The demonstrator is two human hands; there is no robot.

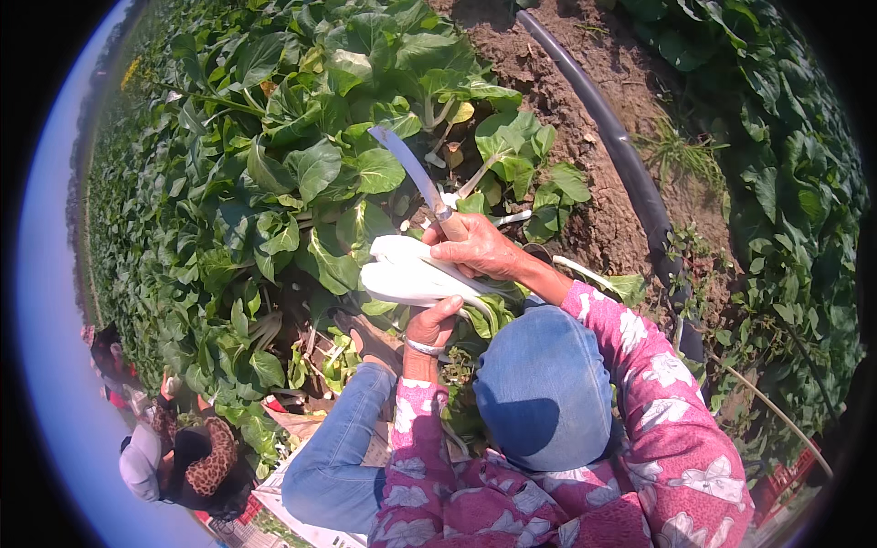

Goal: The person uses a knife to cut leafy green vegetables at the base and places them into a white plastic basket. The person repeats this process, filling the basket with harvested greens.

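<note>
A head of bok choy with thick white stalks lies across my hands, its cut base towards the left and its green leaves towards my knee. My left hand, with a bracelet at the wrist, supports it from the near side, thumb against the stalks. My right hand is closed around the wooden handle of a knife, and its fingers also rest on the stalks. The curved blade points up and away, over the growing plants. Part of the bok choy's leaves is hidden behind my knee and right hand.
Dense leafy plants grow ahead and left. A black hose runs over bare soil on the right. My denim-clad knee is close below my hands. Crates stand lower left, near another person crouching.
</note>
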